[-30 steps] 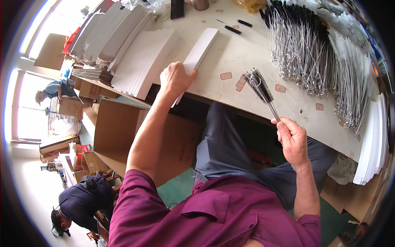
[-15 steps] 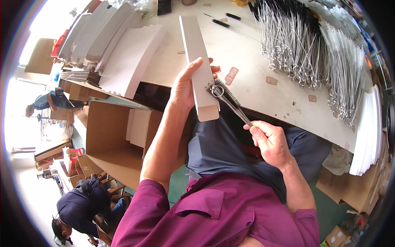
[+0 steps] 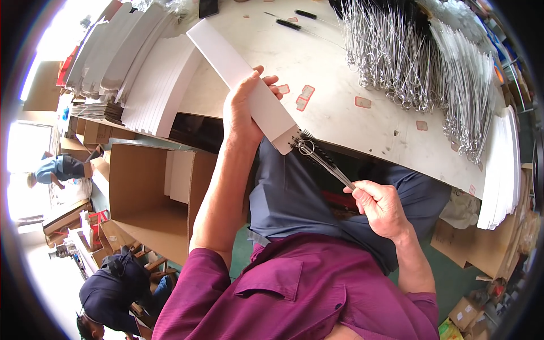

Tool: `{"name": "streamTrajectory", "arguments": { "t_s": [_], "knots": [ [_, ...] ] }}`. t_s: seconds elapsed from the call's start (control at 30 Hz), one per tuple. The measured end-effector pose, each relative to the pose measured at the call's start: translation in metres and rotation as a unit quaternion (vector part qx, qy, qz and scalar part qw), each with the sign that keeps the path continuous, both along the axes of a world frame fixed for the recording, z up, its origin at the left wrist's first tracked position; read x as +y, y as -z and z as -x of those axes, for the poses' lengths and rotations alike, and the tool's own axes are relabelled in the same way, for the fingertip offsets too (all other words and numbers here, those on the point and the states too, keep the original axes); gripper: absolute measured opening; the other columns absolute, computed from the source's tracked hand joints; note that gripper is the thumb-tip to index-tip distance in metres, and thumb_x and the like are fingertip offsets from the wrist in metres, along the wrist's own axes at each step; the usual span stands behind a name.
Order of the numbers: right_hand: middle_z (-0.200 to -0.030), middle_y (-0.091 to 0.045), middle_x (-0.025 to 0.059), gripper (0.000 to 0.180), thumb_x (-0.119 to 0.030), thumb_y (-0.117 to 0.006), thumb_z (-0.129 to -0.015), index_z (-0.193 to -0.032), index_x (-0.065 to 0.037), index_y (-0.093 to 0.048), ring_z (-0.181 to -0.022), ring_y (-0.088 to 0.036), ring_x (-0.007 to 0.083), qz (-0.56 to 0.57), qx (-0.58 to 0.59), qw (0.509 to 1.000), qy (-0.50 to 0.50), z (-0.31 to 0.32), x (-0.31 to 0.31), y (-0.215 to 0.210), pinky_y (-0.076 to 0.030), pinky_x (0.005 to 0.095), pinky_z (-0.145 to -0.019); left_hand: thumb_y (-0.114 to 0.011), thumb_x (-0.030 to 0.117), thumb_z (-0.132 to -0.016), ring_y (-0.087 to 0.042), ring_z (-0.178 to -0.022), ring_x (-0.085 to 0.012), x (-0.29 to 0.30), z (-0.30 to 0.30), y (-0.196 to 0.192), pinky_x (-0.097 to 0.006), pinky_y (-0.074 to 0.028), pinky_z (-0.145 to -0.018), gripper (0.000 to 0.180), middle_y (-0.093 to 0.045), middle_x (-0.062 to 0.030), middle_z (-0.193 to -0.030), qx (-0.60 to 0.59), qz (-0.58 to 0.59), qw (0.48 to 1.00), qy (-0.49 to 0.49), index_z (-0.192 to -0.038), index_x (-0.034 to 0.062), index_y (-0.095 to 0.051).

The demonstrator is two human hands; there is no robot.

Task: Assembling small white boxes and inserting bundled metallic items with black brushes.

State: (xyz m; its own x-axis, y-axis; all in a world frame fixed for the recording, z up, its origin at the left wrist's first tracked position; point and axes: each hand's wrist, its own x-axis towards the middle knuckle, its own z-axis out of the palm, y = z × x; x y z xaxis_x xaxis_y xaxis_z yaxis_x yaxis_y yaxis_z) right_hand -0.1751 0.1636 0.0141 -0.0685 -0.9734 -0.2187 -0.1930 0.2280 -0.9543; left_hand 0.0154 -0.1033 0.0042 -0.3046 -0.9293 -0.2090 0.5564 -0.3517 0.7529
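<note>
**Bristle tips of a brush bundle (image 3: 317, 152) meet the near end of a long white box (image 3: 275, 113)**

Head view: The left hand (image 3: 242, 113) is wrapped around the one long white box, which slants from far left to near right above the near edge of the table (image 3: 334, 62). The right hand (image 3: 381, 208) pinches the wire stems of the one brush bundle, thumb against fingers. One metal ring shows among its bristles; the brushes overlap too closely to count. Whether any bristles are inside the box cannot be told.

Around them, two loose black brushes (image 3: 288, 24) lie on the far side of the table, with one dark flat object (image 3: 208, 8) farther left. A dense heap of wire-handled brushes (image 3: 391, 62), too many to count, fills the far right. White cartons (image 3: 161, 85) crowd the far left, and more white pieces (image 3: 501, 170) stand at the right edge. At least five red-edged patches (image 3: 362, 102) dot the tabletop. One large open cardboard box (image 3: 144, 198) sits close beside the left forearm. Two other people (image 3: 113, 289) are at the left.
</note>
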Motion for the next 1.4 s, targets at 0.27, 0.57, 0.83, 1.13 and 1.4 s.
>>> {"name": "streamTrajectory", "arguments": {
  "t_s": [0.27,0.57,0.83,1.13,1.4],
  "knots": [
    [-0.07,-0.062,0.0037,0.02,-0.009,-0.058,-0.106,-0.11,0.005,-0.072,-0.06,-0.052,0.0074,0.017,0.01,1.0,-0.003,-0.003,-0.002,-0.001,-0.045,0.0245,-0.056,-0.065,0.018,-0.098,-0.063,-0.084,-0.0238,0.011,0.006,-0.003,-0.038,-0.057,-0.08,0.041,-0.063,-0.0232,-0.107,0.012,-0.005,1.0,-0.019,-0.128,-0.0069,-0.054],
    [-0.066,-0.059,0.0012,0.023,-0.013,-0.06,-0.106,-0.109,0.005,-0.073,-0.06,-0.05,0.0055,-0.042,-0.029,0.999,0.003,0.006,-0.007,0.01,-0.043,0.0254,-0.056,-0.063,0.022,-0.099,-0.063,-0.084,-0.0246,0.023,0.012,-0.005,-0.039,-0.055,-0.081,0.042,-0.062,-0.023,-0.105,0.044,-0.013,0.999,-0.014,-0.126,-0.0089,-0.056],
    [-0.066,-0.061,0.0054,0.024,-0.016,-0.058,-0.107,-0.115,0.004,-0.069,-0.061,-0.057,0.0109,-0.05,-0.004,0.999,-0.004,-0.002,-0.037,-0.007,-0.048,0.0285,-0.061,-0.062,0.033,-0.099,-0.063,-0.084,-0.0244,0.058,0.03,0.013,-0.041,-0.054,-0.082,0.039,-0.065,-0.0186,-0.099,0.03,-0.01,0.999,0.033,-0.119,-0.0009,-0.059],
    [-0.109,-0.069,0.025,0.064,-0.027,-0.087,-0.083,-0.128,0.001,-0.052,-0.098,-0.07,0.0392,0.115,0.135,0.984,0.034,-0.016,-0.07,0.001,-0.056,0.0463,-0.085,-0.055,0.043,-0.106,-0.067,-0.094,-0.0315,0.092,0.046,0.006,-0.049,-0.055,-0.093,0.043,-0.068,-0.0192,-0.1,0.022,-0.021,0.999,0.011,-0.118,0.0021,-0.057],
    [-0.106,-0.07,0.0253,0.055,-0.013,-0.086,-0.078,-0.119,0.001,-0.052,-0.102,-0.07,0.0436,0.105,0.107,0.988,0.025,0.002,-0.061,-0.005,-0.057,0.0465,-0.086,-0.056,0.047,-0.106,-0.068,-0.096,-0.023,0.119,0.03,0.006,-0.04,-0.053,-0.095,0.052,-0.071,-0.0175,-0.101,-0.09,-0.062,0.993,0.047,-0.118,-0.0027,-0.062]
  ]
}}
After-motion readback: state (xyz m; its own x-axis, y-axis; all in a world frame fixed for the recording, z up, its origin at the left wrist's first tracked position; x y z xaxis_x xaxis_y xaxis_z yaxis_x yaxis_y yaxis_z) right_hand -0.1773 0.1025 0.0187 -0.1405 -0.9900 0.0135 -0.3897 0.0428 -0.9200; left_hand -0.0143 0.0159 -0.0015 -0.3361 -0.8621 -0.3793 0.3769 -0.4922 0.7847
